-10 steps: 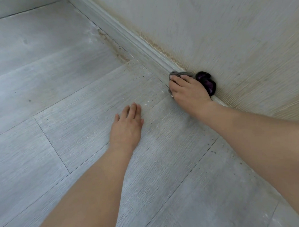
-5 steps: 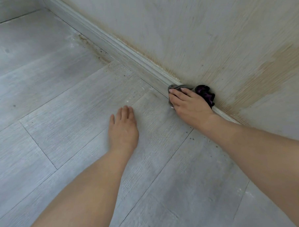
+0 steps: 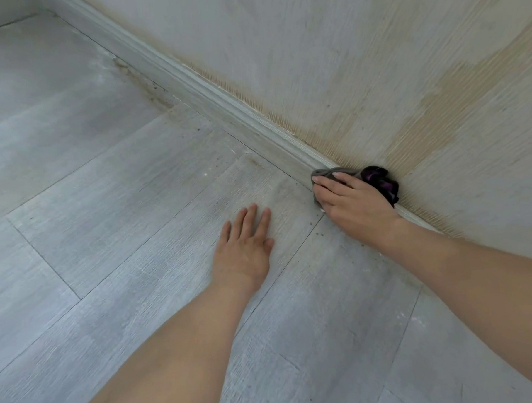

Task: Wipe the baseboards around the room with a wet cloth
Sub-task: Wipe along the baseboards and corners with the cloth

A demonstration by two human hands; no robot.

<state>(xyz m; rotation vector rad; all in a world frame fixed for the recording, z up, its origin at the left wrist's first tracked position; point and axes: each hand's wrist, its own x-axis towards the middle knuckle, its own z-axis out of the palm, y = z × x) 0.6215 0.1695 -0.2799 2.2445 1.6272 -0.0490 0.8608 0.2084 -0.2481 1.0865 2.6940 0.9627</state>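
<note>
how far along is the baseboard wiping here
Done: cannot be judged; little of the baseboard behind the hand shows. In hand: the right hand presses the cloth against the baseboard; the left hand rests flat on the floor. Left: the long run toward the far corner, with grime at its foot.

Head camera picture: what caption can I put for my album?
Right hand pressing a cloth on the baseboard, left hand flat on the floor.

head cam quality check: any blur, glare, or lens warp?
Head view: soft, even light, no glare; only faint shadows under the left hand and right hand. Focus is sharp on the cloth and floor grain. Wide-angle warp shows in the forearms ballooning near the edges; the baseboard runs diagonally.
</note>
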